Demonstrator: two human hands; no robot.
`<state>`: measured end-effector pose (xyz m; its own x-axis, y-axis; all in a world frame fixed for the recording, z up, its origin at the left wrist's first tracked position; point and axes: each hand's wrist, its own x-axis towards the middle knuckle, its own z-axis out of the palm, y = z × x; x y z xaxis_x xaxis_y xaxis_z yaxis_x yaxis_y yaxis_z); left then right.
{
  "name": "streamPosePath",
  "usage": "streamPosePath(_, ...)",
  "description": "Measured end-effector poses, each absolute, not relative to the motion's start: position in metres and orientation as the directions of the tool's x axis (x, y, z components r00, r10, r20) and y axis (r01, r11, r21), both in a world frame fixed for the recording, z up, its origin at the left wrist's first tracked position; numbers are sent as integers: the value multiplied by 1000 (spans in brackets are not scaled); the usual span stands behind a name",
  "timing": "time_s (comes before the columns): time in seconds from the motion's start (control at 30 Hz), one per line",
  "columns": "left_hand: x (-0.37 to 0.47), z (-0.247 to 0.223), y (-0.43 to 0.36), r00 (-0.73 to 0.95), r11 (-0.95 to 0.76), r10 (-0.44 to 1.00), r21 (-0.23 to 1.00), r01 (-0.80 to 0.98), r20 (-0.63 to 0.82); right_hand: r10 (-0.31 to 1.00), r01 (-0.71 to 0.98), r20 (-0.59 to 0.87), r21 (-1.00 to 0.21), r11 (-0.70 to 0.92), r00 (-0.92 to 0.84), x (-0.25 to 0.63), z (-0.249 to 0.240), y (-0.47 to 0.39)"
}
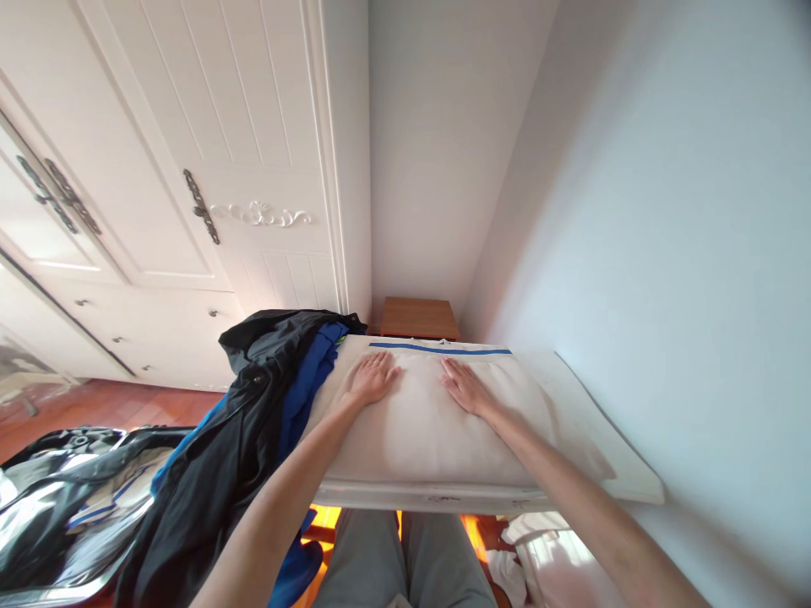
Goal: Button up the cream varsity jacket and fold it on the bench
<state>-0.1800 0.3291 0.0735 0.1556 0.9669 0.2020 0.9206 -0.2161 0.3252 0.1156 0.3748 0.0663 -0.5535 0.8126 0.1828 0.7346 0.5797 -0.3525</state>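
A puffy cream-white piece of fabric point(421, 431) with a blue stripe point(440, 347) along its far edge lies on a white board-like tabletop point(608, 431). Its exact kind is not clear. My left hand point(375, 377) rests flat on its far left part, fingers stretched out and nearly together. On the far right part, my right hand point(465, 386) lies palm down, also flat. Neither hand grasps anything. Beside my left forearm, a black jacket point(241, 439) with blue cloth point(310, 371) hangs over the tabletop's left side.
An open suitcase point(76, 515) with clothes in it lies on the reddish floor at left. A white wardrobe point(272, 110) stands beyond. A small brown wooden cabinet point(419, 317) is behind the tabletop. The wall point(684, 253) runs close along the right. White cloth point(538, 540) sits below.
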Motion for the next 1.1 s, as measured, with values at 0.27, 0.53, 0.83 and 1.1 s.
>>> streamPosePath(0.27,-180,80,322,86,-197,957,404,893,278,855,761,135,-402,509,-501,111,89,362)
streamPosePath(0.53,-184,105,219,-159,-187,895,674,715,418,909,449,356,-790,418,-218,115,100,244)
streamPosePath(0.83,-161,78,83,-540,-22,771,861,508,339,886,551,427,-702,451,-181,187,87,176)
streamPosePath(1.1,-157,72,61,-673,-44,681,902,-429,-287,956,501,78,-862,-79,284,277,128,314)
